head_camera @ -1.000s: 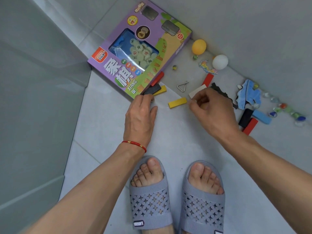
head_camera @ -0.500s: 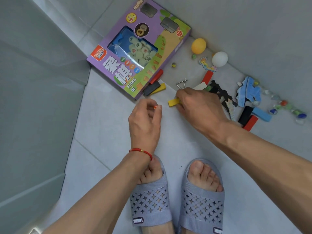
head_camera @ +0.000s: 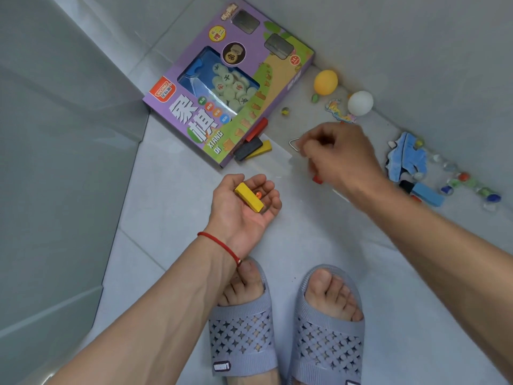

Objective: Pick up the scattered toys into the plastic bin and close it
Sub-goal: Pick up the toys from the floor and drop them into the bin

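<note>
L hand (head_camera: 245, 202) palm up, just below chess box (head_camera: 227, 87) bottom corner; fingers loosely curled, cupping yellow block (head_camera: 249, 197) + small orange marble (head_camera: 258, 194) in palm. R hand (head_camera: 337, 157) knuckles up, right of box, blurred; fingers curled, pinching wire triangle (head_camera: 294, 143), red bit at lower fingers, can't tell what. Red, black, yellow blocks (head_camera: 251, 145) touching box lower edge. Orange ball (head_camera: 325, 82), white ball (head_camera: 360, 103) right of box by wall. Marbles (head_camera: 469, 184), blue block (head_camera: 427, 193) far right on floor. Bin not seen.
</note>
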The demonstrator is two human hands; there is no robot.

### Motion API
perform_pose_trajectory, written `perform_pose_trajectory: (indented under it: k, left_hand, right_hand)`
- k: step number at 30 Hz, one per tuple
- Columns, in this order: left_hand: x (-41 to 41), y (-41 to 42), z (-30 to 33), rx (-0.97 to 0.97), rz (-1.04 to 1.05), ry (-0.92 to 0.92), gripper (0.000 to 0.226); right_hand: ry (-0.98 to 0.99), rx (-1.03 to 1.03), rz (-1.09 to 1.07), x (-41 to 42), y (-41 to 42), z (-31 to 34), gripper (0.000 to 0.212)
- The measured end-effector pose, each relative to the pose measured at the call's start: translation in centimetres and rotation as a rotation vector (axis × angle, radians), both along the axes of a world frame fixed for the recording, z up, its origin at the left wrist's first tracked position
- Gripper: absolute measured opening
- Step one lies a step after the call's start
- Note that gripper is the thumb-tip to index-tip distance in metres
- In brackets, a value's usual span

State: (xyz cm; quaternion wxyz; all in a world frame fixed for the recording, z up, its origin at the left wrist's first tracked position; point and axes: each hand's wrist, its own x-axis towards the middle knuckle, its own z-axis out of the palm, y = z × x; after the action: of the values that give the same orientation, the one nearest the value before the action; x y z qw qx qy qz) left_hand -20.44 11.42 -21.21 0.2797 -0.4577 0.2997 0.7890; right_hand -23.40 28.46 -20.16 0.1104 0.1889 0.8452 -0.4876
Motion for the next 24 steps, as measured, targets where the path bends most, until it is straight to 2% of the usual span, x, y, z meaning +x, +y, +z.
perform_pose_trajectory:
  k: [2, 4, 9, 13, 17, 19, 20, 24]
  left_hand:
    - [-0.1, -0.2, -0.1, -0.021, -0.038, 0.012, 0.038]
    - [0.0, -0.2, -0.2, -0.056, -0.076, 0.028, 0.038]
    - [0.0, -0.4, 0.0, -0.091, -0.093, 0.055, 0.039]
    - [0.3, -0.8, 0.3, -0.109, -0.105, 0.059, 0.038]
    - [0.8, -1.0, 1.4, -0.114, -0.108, 0.051, 0.037]
    - [1.3, -1.0, 2.5, -0.126, -0.103, 0.062, 0.034]
    - [1.5, -1.1, 3.1, -0.146, -0.1, 0.073, 0.032]
    - [3.5, -2.5, 6.7, -0.195, -0.066, 0.12, 0.023]
  right_hand:
    - [0.074, 0.205, 0.117, -1.6, 1.6, -0.1, 0.019]
    - [0.194, 0.446, 0.345, -2.6, 2.5, -0.3, 0.022]
    - [0.142, 0.899, 0.82, -3.5, 1.6, -0.6, 0.036]
    - [0.109, 0.961, 0.901, -4.1, 0.9, -0.4, 0.02]
    - [0.022, 0.985, 0.934, -5.2, 0.2, 0.4, 0.023]
    - [0.023, 0.87, 0.878, -4.9, 0.3, 1.2, 0.028]
    - [-0.009, 0.702, 0.78, -4.3, 0.6, 1.9, 0.03]
    - [-0.268, -0.447, 0.106, 1.7, 1.8, 6.4, 0.024]
